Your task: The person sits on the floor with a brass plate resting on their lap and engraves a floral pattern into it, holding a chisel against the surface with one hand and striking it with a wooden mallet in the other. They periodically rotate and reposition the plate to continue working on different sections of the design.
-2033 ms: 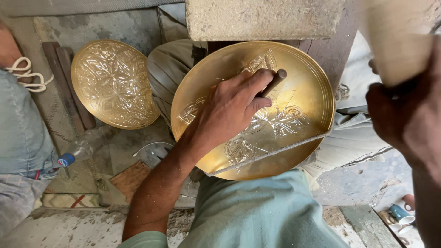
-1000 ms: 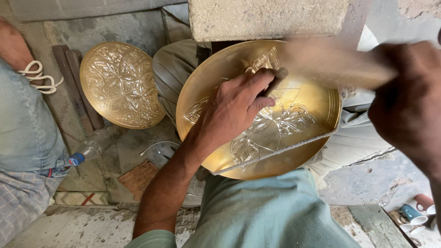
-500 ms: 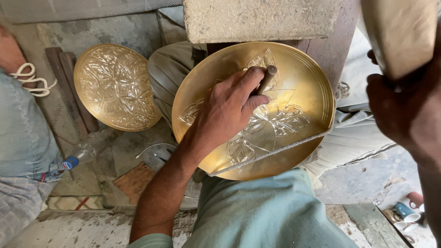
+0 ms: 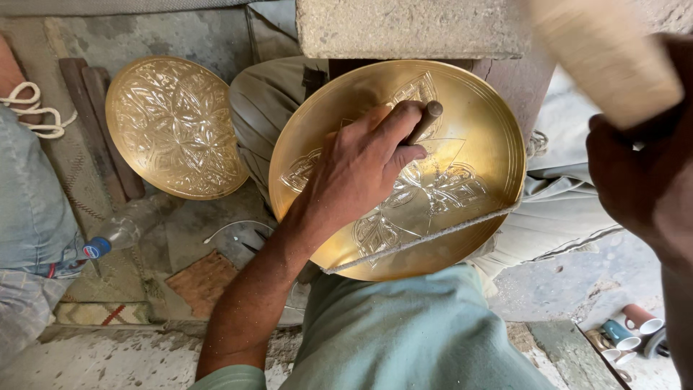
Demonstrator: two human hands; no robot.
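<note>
Brass tray: a round golden tray [image 4: 473, 119] is sitting tilted across the person's lap, its upper rim leaning against a grey stone block [image 4: 408, 29]; a leaf and flower pattern is showing on its middle, while the outer band is plain with fine rings.
Left hand: the left hand [image 4: 361, 170] is lying on the tray's face, fingers curled tight around a thin dark punch [image 4: 426, 119] whose blunt upper end is sticking out past the knuckles toward the top of the tray.
Right hand: the right hand [image 4: 639, 180] is hanging at the right edge, well above the tray, closed around the handle of a pale wooden mallet [image 4: 603, 54]; the mallet head is blurring near the upper right corner.
Cord: a thin pale cord [image 4: 426, 237] is running across the tray's lower part, from near the wrist out to the right rim.
Second tray: another brass tray [image 4: 173, 126], fully patterned, is leaning on the floor to the left, well apart from the hands.
Bottle: a clear plastic bottle [image 4: 119, 232] with a blue cap is lying below that second tray.
Cups: small cups [image 4: 628, 328] are standing on the ground at the lower right.
Other person: a trouser leg in blue cloth [image 4: 32, 195] is showing at the left edge.
</note>
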